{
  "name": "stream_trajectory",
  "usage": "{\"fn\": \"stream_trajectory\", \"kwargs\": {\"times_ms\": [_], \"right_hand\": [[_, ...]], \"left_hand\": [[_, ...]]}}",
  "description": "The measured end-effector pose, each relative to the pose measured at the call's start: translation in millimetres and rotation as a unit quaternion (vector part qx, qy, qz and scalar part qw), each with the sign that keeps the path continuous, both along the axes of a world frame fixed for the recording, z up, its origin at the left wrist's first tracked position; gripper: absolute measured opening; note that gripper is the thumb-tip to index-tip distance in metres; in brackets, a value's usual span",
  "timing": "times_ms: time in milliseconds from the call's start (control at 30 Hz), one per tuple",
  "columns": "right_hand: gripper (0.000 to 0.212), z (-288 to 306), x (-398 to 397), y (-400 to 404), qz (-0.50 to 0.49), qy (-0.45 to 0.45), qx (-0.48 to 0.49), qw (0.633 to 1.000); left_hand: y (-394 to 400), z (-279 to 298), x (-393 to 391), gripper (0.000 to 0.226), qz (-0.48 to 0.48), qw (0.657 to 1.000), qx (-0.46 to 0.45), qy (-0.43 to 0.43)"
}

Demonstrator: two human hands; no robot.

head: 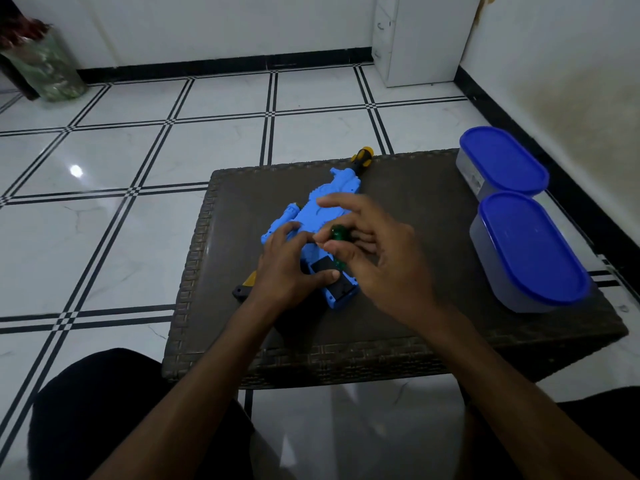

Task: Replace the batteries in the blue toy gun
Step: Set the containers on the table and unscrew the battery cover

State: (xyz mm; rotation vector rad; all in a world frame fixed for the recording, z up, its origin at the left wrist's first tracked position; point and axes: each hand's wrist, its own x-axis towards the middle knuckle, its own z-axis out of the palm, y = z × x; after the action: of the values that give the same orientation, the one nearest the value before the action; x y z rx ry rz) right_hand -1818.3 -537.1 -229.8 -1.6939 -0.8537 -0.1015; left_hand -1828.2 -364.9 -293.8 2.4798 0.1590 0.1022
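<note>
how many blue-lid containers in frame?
2. Both stand on the table's right side: far container at the back corner, near container just in front of it. None look hidden.

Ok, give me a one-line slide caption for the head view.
Left hand steadies the blue toy gun on the wicker table while the right hand holds a green-handled screwdriver over it.

No readable text, label, brand, number or sign anywhere. Only a faint, blurred mark on the side of the far storage box (475, 178), too small to make out.
</note>
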Motion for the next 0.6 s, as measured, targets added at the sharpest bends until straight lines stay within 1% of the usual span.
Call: {"fn": "stream_trajectory", "kwargs": {"times_ms": [33, 133, 233, 333, 400, 467, 500, 600], "right_hand": [[0.036, 0.3, 0.2, -0.6, 0.006, 0.008, -0.001, 1.000], [0.024, -0.8, 2.1, -4.4, 0.009, -0.027, -0.017, 0.999], [0.022, -1.7, 2.5, -6.2, -0.005, -0.024, -0.021, 0.999], [0.018, -2.0, 4.2, -7.7, -0.038, -0.021, -0.017, 0.999], [0.025, -0.3, 4.6, -7.8, -0.033, -0.007, -0.010, 0.999], [0.033, 1.8, 3.5, -7.9, -0.011, 0.028, -0.004, 1.000], [0.032, 1.9, 2.6, -7.8, -0.005, 0.031, -0.006, 1.000], [0.024, 1.1, -0.4, -8.1, -0.004, -0.001, -0.018, 1.000]], "left_hand": [[0.2, 0.2, 0.2, 0.071, 0.002, 1.000, -0.002, -0.001], [-0.2, 0.6, 0.2, 0.064, 0.005, 1.000, -0.007, -0.004], [0.4, 0.7, 0.1, 0.057, 0.002, 1.000, -0.007, -0.008], [-0.7, 1.4, -0.1, 0.065, 0.005, 1.000, 0.004, 0.006], [-1.5, 2.4, 0.8, 0.067, 0.005, 1.000, 0.017, 0.011], [-2.1, 3.5, 1.3, 0.066, 0.006, 0.999, 0.027, 0.017], [-2.2, 3.8, 1.3, 0.066, 0.006, 0.999, 0.026, 0.019], [-2.6, 4.4, 1.1, 0.064, 0.000, 1.000, 0.024, 0.015]]}}
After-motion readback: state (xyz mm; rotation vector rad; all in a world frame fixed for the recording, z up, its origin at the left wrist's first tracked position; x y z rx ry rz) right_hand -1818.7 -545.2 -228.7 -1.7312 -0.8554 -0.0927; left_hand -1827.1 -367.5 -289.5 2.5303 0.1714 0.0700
